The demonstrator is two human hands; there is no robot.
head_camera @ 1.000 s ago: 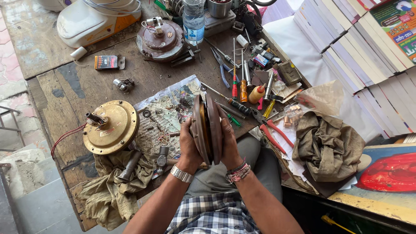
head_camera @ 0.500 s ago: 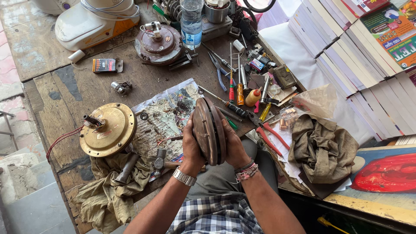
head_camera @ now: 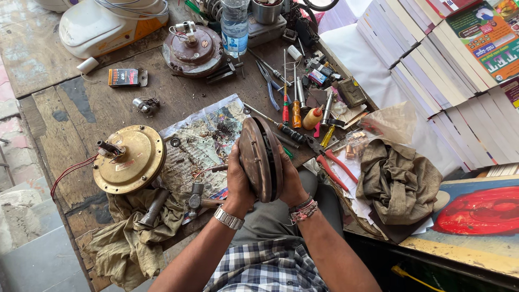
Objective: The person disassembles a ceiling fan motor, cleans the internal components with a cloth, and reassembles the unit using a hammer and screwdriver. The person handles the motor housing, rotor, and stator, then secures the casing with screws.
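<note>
Motor housing: I see it edge-up, mid-frame, above the worktop.
Left hand: clasps its left face.
Right hand: clasps its right.

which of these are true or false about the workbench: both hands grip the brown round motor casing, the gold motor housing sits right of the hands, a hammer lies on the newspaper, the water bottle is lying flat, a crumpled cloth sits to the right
1. Both hands grip the brown round casing. True: the left hand and right hand clasp it on edge from either side.
2. The gold motor housing sits right of the hands. False: it lies to their left on the wooden bench.
3. A hammer lies on the newspaper. True: near its lower edge.
4. The water bottle is lying flat. False: it stands upright at the far side.
5. A crumpled cloth sits to the right. True: an olive-brown one beside the red-handled pliers.
</note>
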